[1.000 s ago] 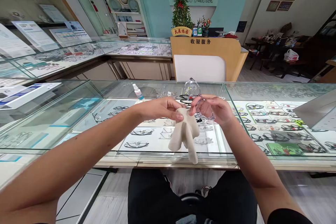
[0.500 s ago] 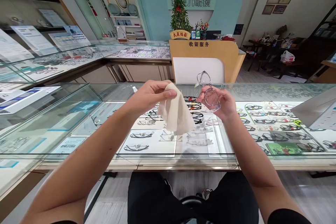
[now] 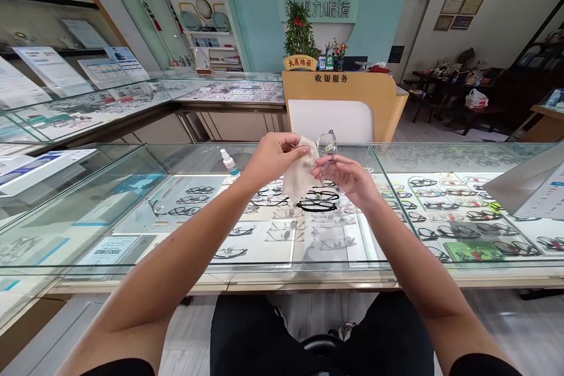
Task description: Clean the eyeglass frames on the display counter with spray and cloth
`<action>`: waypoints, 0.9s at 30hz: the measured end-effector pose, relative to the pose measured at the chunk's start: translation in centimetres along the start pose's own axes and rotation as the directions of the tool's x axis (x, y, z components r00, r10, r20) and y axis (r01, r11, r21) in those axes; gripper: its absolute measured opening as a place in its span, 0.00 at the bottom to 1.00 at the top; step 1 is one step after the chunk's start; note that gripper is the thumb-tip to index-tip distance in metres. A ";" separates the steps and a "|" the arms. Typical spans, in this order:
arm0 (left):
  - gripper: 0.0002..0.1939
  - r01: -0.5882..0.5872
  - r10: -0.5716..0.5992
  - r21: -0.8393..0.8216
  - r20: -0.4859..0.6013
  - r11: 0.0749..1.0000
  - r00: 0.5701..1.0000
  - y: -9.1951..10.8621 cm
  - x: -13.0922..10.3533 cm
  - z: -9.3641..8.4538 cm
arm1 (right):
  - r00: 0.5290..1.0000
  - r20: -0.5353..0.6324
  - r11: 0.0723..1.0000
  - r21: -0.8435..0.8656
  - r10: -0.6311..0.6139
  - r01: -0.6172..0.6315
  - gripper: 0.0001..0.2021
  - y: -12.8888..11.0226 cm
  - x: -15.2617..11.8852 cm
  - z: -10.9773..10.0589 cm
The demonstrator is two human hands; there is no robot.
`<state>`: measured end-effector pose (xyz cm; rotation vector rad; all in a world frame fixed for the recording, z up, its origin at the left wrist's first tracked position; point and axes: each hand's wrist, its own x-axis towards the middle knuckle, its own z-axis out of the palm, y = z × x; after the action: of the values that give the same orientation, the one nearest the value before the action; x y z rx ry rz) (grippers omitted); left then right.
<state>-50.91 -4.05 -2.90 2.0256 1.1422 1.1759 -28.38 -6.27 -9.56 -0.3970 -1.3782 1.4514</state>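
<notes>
Pinched between the thumb and fingers of my left hand [image 3: 277, 158], a beige cloth [image 3: 300, 175] hangs over the glass counter. My right hand [image 3: 350, 179] is closed on a pair of clear-framed glasses [image 3: 327, 145], one lens up and the other lower down by the fingers. The cloth's right edge is close beside the glasses; whether they touch I cannot tell. Below my hands, dark-framed glasses [image 3: 318, 205] lie in a row at the counter. A small white spray bottle [image 3: 229, 162] stands left of my left hand.
The glass display counter [image 3: 259, 265] spans the view, with several frames inside. A white folded stand [image 3: 535, 185] is at the right, a white box [image 3: 44, 170] at the left. Beyond is a wooden cashier desk [image 3: 383, 97] with a plant [image 3: 299, 35].
My left hand with the cloth has moved right, and my right hand with the glasses has moved left, so they are closer together. The spray bottle is now in full view.
</notes>
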 end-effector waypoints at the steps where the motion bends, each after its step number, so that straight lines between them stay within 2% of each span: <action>1: 0.18 -0.004 0.005 0.022 -0.012 1.000 1.000 0.0 0.0 0.2 | 1.000 0.001 1.000 -0.010 -0.002 0.002 0.15 0.2 0.0 0.0; 6: 0.19 -0.039 0.047 0.126 -0.055 0.991 0.997 0.2 -0.2 0.4 | 1.000 0.001 0.999 -0.034 -0.012 0.012 0.14 0.7 0.1 0.3; 12: 0.16 -0.080 0.089 0.194 -0.039 0.978 0.995 0.7 -0.1 0.8 | 0.999 -0.051 0.999 -0.033 0.012 -0.014 0.15 1.2 0.3 0.6; 15: 0.16 -0.086 0.110 0.259 -0.080 0.962 0.991 1.1 -0.1 1.2 | 0.998 -0.058 0.999 -0.049 -0.001 -0.002 0.15 1.6 0.4 0.7; 17: 0.15 -0.049 0.082 0.257 -0.120 0.965 0.989 1.3 -0.2 1.4 | 0.998 -0.068 0.999 -0.051 -0.006 0.002 0.14 1.7 0.4 0.7; 23: 0.19 0.086 -0.062 0.111 -0.207 0.990 0.976 0.9 0.8 1.9 | 0.998 -0.066 0.995 -0.104 -0.020 0.013 0.15 1.8 0.1 0.9; 27: 0.14 0.170 -0.189 -0.148 -0.129 0.974 0.973 0.2 1.8 2.3 | 0.999 -0.049 0.987 -0.159 -0.020 0.012 0.15 2.2 0.0 0.9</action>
<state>-48.32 -2.65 -3.13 1.7207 1.2497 1.2852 -30.10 -6.28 -11.20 -0.5192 -1.4578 1.3145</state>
